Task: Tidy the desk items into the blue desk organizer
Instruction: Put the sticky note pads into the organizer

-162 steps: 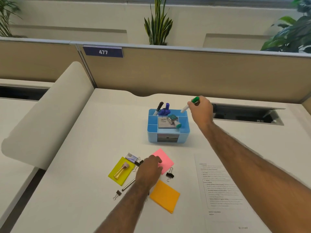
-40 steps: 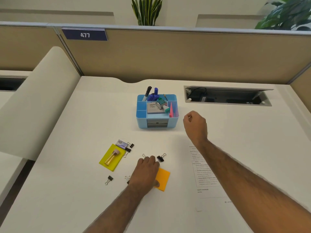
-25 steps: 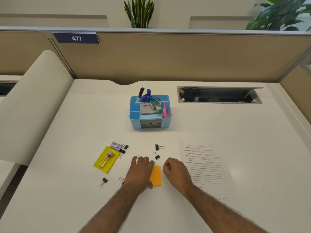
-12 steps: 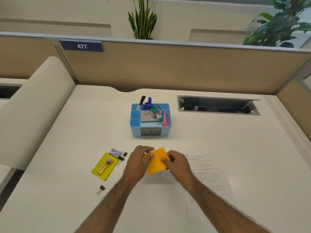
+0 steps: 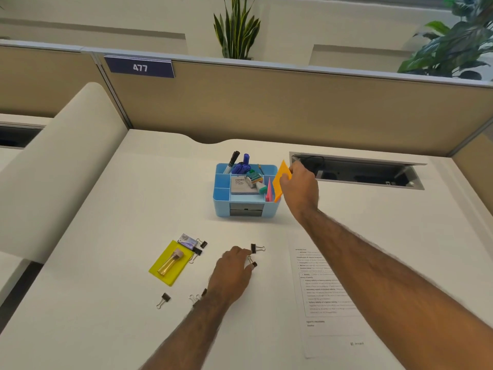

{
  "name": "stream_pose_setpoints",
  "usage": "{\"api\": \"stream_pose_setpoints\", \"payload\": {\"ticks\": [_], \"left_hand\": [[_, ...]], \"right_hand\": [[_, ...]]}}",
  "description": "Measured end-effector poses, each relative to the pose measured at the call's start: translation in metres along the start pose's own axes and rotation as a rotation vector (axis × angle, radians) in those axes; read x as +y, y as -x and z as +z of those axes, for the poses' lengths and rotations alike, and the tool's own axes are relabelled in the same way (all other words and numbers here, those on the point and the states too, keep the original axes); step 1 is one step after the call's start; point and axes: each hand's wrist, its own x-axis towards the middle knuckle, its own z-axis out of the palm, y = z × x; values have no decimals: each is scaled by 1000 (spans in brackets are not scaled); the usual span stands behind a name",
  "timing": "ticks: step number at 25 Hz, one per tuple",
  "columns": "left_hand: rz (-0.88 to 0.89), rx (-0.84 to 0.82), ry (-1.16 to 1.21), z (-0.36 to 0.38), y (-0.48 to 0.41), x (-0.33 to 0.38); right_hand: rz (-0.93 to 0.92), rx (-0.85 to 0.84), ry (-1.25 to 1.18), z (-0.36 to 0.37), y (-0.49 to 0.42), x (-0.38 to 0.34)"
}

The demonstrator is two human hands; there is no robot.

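Orange sticky pad pinched by right hand at blue organizer right edge; left hand curled over binder clip.

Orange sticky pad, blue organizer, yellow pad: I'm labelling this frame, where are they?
Orange sticky pad (image 5: pixel 279 182), head view, middle of its face.
Blue organizer (image 5: pixel 269 210), head view, front wall.
Yellow pad (image 5: pixel 162 263), head view, bare left part.

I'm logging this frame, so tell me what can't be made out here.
Head view only:
- Binder clip: mostly behind the left hand's wrist.
- Printed sheet: text too small, right part under the right forearm.
- Organizer drawer contents: hidden by its front.
- Orange notes: right edge covered by the right hand.
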Motion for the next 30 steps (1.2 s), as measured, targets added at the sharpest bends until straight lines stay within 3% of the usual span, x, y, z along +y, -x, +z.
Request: {"api": "stream_pose_setpoints", "payload": {"ticks": [5,8,10,12,14,17,25,30], "left_hand": [[6,81,101,-13,9,-19],[-56,260,192,-35,24,-43],[-169,439,213,-55,35,-68],[-365,517,166,-77,42,-96],[-541,442,41,-92,44,-123],[-658,228,-54,-94,39,-140],[-635,68,-209,-88,19,-134],[-727,63,-125,-88,11,-135]], "right_hand": [[14,1,95,15,-9,3],[23,4,108,19,-17,5],[23,-25,103,23,-18,5],[32,-28,78,26,-13,6],[60,1,19,29,-3,6],[62,76,-40,31,14,8],[98,75,-93,26,53,27],[104,56,-98,22,66,32]]}}
